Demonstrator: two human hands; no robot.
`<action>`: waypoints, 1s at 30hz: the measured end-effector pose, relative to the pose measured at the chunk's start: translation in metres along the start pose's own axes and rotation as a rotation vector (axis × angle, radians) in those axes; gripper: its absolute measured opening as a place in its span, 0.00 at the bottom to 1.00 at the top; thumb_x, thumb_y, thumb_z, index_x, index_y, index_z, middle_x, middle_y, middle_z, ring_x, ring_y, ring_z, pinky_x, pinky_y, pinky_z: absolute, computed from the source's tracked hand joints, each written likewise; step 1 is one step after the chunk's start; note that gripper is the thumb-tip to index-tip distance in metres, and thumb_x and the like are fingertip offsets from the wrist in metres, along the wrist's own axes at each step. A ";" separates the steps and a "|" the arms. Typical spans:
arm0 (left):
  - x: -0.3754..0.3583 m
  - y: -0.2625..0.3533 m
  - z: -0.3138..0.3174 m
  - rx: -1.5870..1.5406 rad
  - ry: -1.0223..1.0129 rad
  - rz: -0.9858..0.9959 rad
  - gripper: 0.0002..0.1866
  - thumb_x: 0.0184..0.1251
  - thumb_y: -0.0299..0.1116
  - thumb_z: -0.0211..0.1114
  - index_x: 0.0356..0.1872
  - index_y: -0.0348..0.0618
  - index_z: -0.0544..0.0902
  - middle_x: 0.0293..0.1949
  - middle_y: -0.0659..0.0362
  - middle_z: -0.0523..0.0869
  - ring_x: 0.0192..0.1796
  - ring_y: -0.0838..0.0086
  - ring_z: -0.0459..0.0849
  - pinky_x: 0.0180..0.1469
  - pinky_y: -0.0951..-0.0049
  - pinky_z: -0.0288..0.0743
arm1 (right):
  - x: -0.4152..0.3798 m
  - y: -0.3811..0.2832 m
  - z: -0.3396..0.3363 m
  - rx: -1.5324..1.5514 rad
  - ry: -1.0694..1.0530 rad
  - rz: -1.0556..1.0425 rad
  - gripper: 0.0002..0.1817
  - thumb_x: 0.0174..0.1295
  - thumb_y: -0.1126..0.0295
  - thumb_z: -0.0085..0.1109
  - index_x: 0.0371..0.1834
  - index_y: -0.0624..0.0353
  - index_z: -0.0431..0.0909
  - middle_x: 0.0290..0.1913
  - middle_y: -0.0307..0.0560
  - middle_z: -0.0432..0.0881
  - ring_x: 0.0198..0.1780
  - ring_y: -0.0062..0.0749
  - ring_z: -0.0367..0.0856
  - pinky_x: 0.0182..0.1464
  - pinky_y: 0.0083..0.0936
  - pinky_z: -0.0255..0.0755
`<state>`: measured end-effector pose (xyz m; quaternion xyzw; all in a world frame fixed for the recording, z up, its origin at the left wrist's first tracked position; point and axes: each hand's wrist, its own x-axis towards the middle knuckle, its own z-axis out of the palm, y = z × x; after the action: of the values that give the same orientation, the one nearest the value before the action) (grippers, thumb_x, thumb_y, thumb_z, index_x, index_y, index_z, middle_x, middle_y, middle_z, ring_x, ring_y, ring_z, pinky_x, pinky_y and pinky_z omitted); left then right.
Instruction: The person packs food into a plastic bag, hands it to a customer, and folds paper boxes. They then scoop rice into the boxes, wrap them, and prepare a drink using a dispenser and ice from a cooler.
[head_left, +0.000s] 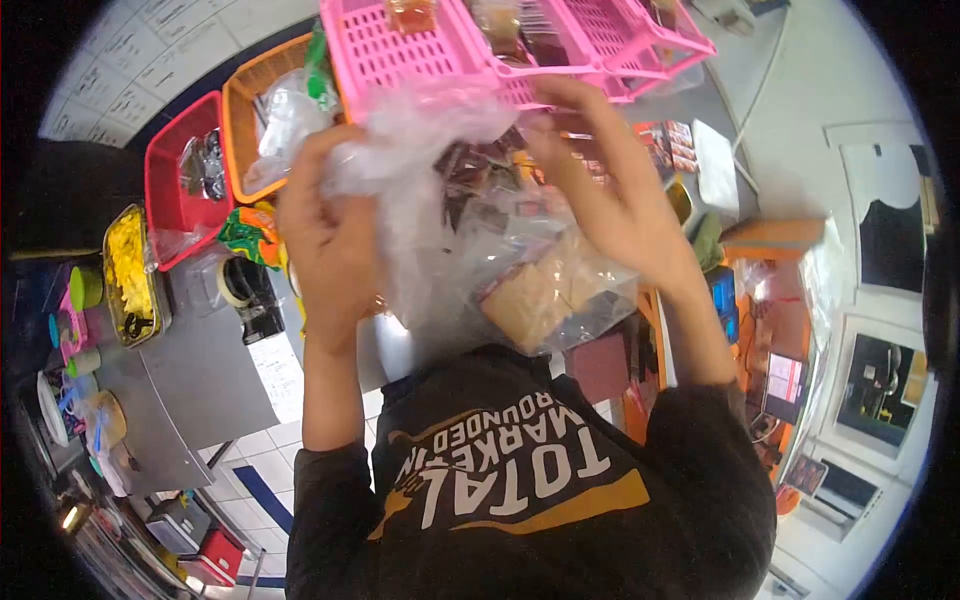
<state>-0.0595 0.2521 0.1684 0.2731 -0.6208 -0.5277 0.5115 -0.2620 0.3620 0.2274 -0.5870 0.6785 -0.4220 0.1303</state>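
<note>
My left hand [335,235] is curled on a crumpled clear plastic bag [415,200], which hangs down in front of my body. Across from it, my right hand [630,200] has its fingers apart, smeared a little by motion, and nothing shows in its grip. Beneath the right hand lies another clear bag with a light-brown block-like item [535,300] inside; its kind is hard to make out. Dark packets [480,180] in clear wrapping sit between my hands, partly covered by the plastic.
Pink baskets [400,62] with packets stand at the back. An orange basket [240,130] and a red basket [165,200] are to the left, near a tray of yellow items [130,270]. A tape roll [235,280] and a paper sheet [275,375] lie on the metal table [195,385].
</note>
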 end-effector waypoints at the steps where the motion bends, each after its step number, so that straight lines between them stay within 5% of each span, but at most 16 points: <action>1: -0.008 0.001 0.005 -0.007 0.076 0.072 0.16 0.61 0.17 0.56 0.51 0.34 0.78 0.44 0.55 0.84 0.47 0.74 0.81 0.55 0.74 0.74 | -0.024 0.004 -0.016 -0.210 -0.010 -0.017 0.24 0.64 0.69 0.62 0.64 0.62 0.73 0.54 0.56 0.80 0.54 0.43 0.81 0.59 0.31 0.74; 5: -0.050 0.002 0.051 0.290 0.312 0.323 0.15 0.57 0.18 0.59 0.46 0.35 0.81 0.43 0.51 0.88 0.46 0.63 0.84 0.56 0.67 0.76 | -0.097 0.052 -0.031 -0.905 -0.121 -0.098 0.28 0.58 0.72 0.68 0.63 0.60 0.73 0.55 0.56 0.78 0.55 0.46 0.80 0.58 0.35 0.75; 7: -0.080 -0.012 0.076 0.406 0.074 0.478 0.14 0.56 0.23 0.65 0.46 0.38 0.83 0.42 0.50 0.88 0.45 0.54 0.86 0.55 0.60 0.79 | -0.122 0.084 -0.035 -0.933 -0.148 -0.024 0.24 0.55 0.73 0.68 0.57 0.61 0.76 0.52 0.56 0.80 0.52 0.49 0.81 0.55 0.38 0.75; 10: -0.126 -0.057 0.115 0.414 -0.415 0.594 0.21 0.50 0.31 0.74 0.48 0.42 0.84 0.46 0.50 0.88 0.46 0.51 0.88 0.52 0.53 0.83 | -0.133 0.117 -0.073 -0.534 -0.041 0.222 0.13 0.55 0.74 0.65 0.43 0.64 0.79 0.43 0.57 0.82 0.45 0.54 0.82 0.49 0.42 0.74; 12: -0.131 -0.066 0.142 0.471 -0.700 0.492 0.18 0.55 0.31 0.71 0.48 0.40 0.84 0.48 0.51 0.87 0.50 0.52 0.87 0.52 0.55 0.83 | -0.135 0.113 -0.096 -0.186 0.114 0.404 0.06 0.56 0.76 0.62 0.35 0.65 0.78 0.36 0.57 0.82 0.40 0.55 0.81 0.42 0.44 0.73; 16: -0.129 -0.082 0.211 0.671 -0.979 0.315 0.20 0.57 0.31 0.67 0.52 0.43 0.82 0.48 0.51 0.87 0.52 0.55 0.85 0.54 0.61 0.81 | -0.150 0.104 -0.104 -0.069 0.095 0.175 0.04 0.59 0.77 0.59 0.32 0.66 0.74 0.31 0.62 0.78 0.34 0.62 0.78 0.35 0.45 0.71; 19: -0.118 -0.129 0.249 0.639 -1.079 0.211 0.15 0.60 0.33 0.63 0.48 0.45 0.83 0.45 0.51 0.86 0.51 0.57 0.85 0.53 0.62 0.80 | -0.156 0.096 -0.104 0.127 0.075 0.054 0.04 0.64 0.78 0.55 0.34 0.68 0.74 0.28 0.62 0.74 0.29 0.51 0.75 0.33 0.35 0.68; 21: -0.112 -0.169 0.264 0.669 -1.194 0.011 0.12 0.61 0.36 0.62 0.44 0.45 0.83 0.43 0.52 0.86 0.50 0.59 0.85 0.52 0.61 0.79 | -0.166 0.100 -0.104 0.175 0.041 0.094 0.04 0.64 0.77 0.55 0.33 0.68 0.73 0.28 0.62 0.75 0.29 0.53 0.76 0.34 0.36 0.68; 25: -0.105 -0.166 0.276 0.873 -1.572 -0.002 0.12 0.63 0.41 0.60 0.40 0.46 0.82 0.42 0.52 0.86 0.49 0.58 0.85 0.53 0.59 0.78 | -0.183 0.093 -0.107 0.266 0.010 0.133 0.06 0.62 0.75 0.58 0.32 0.64 0.72 0.30 0.60 0.75 0.34 0.63 0.77 0.36 0.46 0.71; 28: -0.110 -0.171 0.287 1.069 -1.687 0.038 0.13 0.63 0.41 0.60 0.42 0.46 0.82 0.43 0.52 0.86 0.50 0.57 0.85 0.55 0.58 0.77 | -0.191 0.095 -0.114 0.214 0.049 0.114 0.06 0.65 0.75 0.58 0.33 0.65 0.73 0.29 0.60 0.77 0.31 0.57 0.78 0.34 0.42 0.71; 30: -0.112 -0.171 0.285 1.098 -1.671 0.075 0.13 0.63 0.41 0.61 0.43 0.46 0.82 0.43 0.52 0.86 0.51 0.57 0.84 0.56 0.58 0.77 | -0.193 0.102 -0.125 0.357 0.019 0.208 0.08 0.70 0.72 0.56 0.34 0.66 0.76 0.29 0.51 0.80 0.31 0.37 0.78 0.37 0.31 0.71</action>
<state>-0.3201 0.4067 -0.0077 -0.0070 -0.9471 -0.1738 -0.2698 -0.3631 0.5844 0.1682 -0.4775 0.6512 -0.5252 0.2687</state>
